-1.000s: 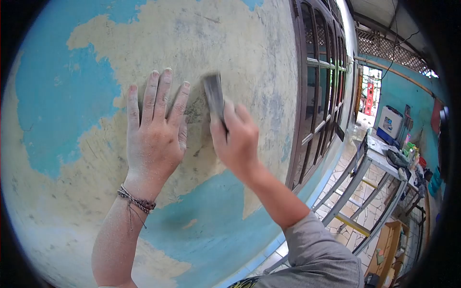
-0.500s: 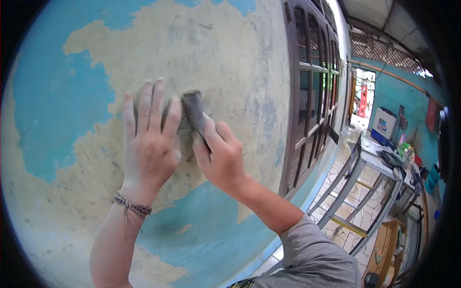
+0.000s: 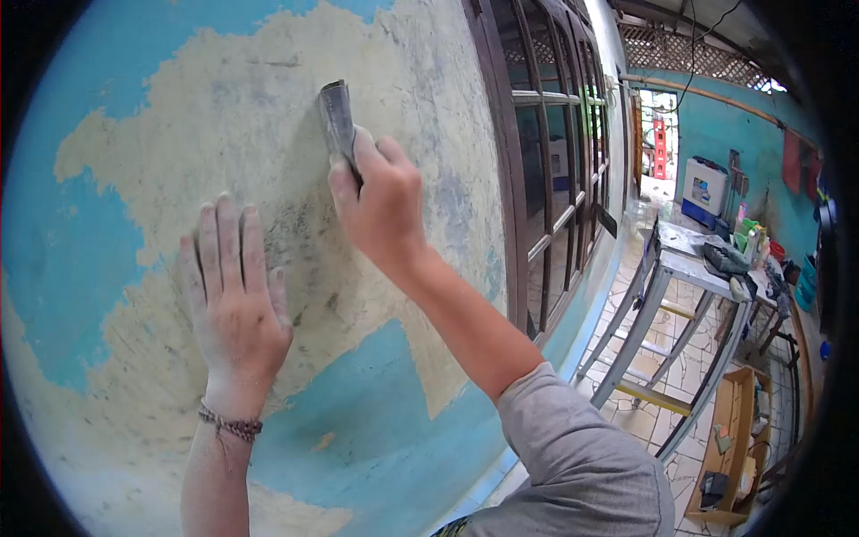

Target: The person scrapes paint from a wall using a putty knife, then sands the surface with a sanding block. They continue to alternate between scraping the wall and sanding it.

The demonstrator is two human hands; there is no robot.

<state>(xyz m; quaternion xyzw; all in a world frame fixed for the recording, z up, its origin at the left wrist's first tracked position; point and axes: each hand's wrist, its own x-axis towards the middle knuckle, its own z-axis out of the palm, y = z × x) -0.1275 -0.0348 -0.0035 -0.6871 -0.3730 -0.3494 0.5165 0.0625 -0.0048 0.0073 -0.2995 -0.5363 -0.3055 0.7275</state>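
Note:
A patchy wall (image 3: 242, 107) fills the left side, with bare cream plaster between areas of blue paint. My left hand (image 3: 240, 318) lies flat on it with fingers stretched, dusted white; a braided bracelet (image 3: 231, 424) circles the wrist. Up and to the right of it, my right hand (image 3: 383, 201) is closed around a grey scraper (image 3: 336, 116). The tool's flat end points up and lies against the plaster. Its grip is hidden in my fingers. Dark smudges mark the plaster between my hands.
A brown-framed window (image 3: 546, 134) with bars borders the plaster on the right. Beyond it stands a metal stepladder (image 3: 640, 313) with things on top. A wooden box (image 3: 729, 447) lies on the tiled floor. A white and blue appliance (image 3: 705, 191) stands at the back.
My right hand has slid the scraper up the wall. My left hand has shifted left and down, still flat on the wall. The camera view has turned slightly right.

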